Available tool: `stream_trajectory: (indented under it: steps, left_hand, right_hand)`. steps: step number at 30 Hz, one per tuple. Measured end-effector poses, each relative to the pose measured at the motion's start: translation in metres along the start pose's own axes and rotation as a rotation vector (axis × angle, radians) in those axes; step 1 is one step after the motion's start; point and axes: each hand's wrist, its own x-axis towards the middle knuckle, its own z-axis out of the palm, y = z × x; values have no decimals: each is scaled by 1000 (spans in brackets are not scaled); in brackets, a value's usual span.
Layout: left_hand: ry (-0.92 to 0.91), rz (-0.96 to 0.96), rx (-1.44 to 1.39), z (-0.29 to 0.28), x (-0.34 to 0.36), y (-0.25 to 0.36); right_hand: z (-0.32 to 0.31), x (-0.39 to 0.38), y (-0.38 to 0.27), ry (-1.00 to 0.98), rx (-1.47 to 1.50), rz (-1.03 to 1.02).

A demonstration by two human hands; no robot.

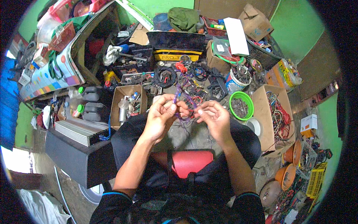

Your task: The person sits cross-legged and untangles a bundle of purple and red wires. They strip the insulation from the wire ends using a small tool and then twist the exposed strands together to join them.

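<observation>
Midway, it seems: the left hand's (162, 114) grip is closed on a purple wire (175, 98), held up between both hands, and a strand looks pinched by the right hand's (215, 119) grip. Two holds are secured, then; loose loops are still left tangled. Across the floor (190, 136), a finned unit (80, 131) is carried by a black box (76, 160), jugs (96, 95) are stood behind, cable (165, 76) is coiled, a green tub (244, 118) is filled with scrap, a carton (261, 115) is stuffed with wiring, orange bowls (290, 175) are tilted, all backed by green wall (298, 30).
</observation>
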Motion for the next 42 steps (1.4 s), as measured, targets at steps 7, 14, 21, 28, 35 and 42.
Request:
stream_trajectory:
  steps: [7, 14, 21, 28, 35, 42]
  left_hand:
    - [2, -57, 66, -6, -2, -8]
    - [77, -64, 224, -6, 0, -2]
    - [63, -55, 281, -5, -3, -4]
    - [53, 2, 300, -10, -2, -10]
    - [63, 7, 320, -7, -2, -7]
    - [110, 26, 377, -8, -4, -1]
  right_hand:
    - [-6, 2, 6, 7, -468, -339]
    - [-4, -5, 0, 40, -12, -191]
    - [-3, -3, 2, 190, -280, -233]
    - [0, -7, -3, 217, -772, -582]
    - [2, -6, -1, 11, -746, -602]
    - [0, -8, -7, -87, -736, -504]
